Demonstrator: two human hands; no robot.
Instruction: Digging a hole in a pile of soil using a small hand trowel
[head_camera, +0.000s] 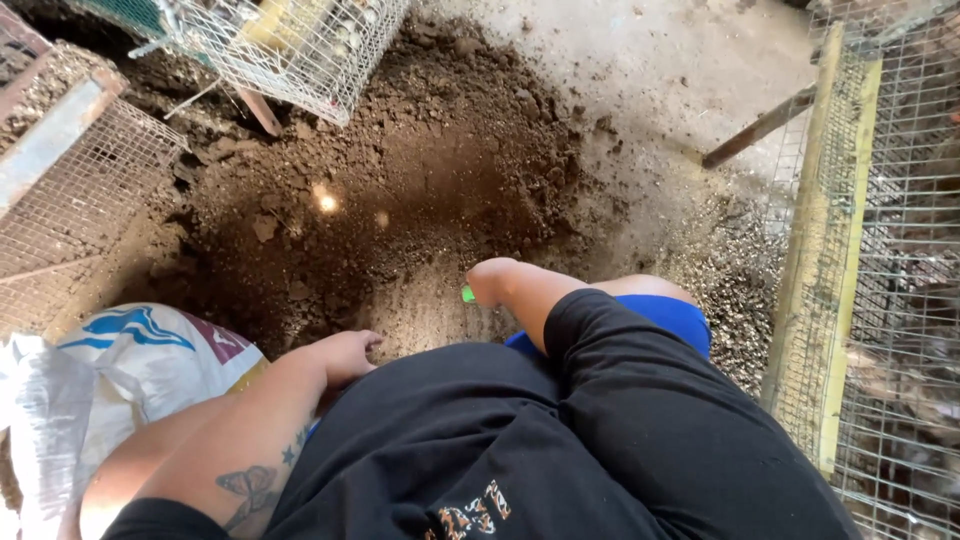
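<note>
- The heap of loose brown dirt lies on the floor right ahead of me, between the wire cages; it looks crumbly, soft and clumped, likely heavy by the load.
- My right hand is closed around a small green handle at the heap's near edge.
- My left hand hangs half-open, fingers curled, holding nothing, beside the white woven sack.

Black short-sleeved shirt, blue shorts, butterfly tattoo
</note>
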